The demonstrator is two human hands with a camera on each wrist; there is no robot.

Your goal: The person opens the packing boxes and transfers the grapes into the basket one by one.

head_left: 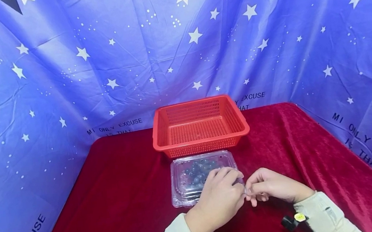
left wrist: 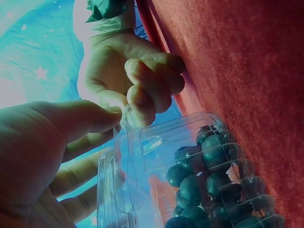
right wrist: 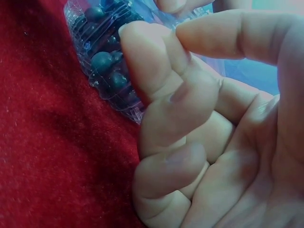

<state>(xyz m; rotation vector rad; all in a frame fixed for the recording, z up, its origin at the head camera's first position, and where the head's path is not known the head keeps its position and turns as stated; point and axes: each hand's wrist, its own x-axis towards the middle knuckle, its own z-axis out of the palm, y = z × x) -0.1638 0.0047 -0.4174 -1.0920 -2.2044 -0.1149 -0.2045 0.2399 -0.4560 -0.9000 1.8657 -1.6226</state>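
I watch the left hand [head_left: 216, 198] grip the box [head_left: 174, 185] of berries [head_left: 197, 175], the right hand [head_left: 273, 184], curled, pinching its four-o'clock corner; a basket [head_left: 202, 143] sits at twelve o'clock.

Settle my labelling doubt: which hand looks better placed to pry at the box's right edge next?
Probably the right hand: it pinches at that edge of the clear box, while the left hand lies over the lid, better for steadying.

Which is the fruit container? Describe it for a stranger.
On the red cloth, find the red basket. The fruit container lies nearer the person, at the left hand; unlike the basket, it is transparent, with dark round fruit inside.
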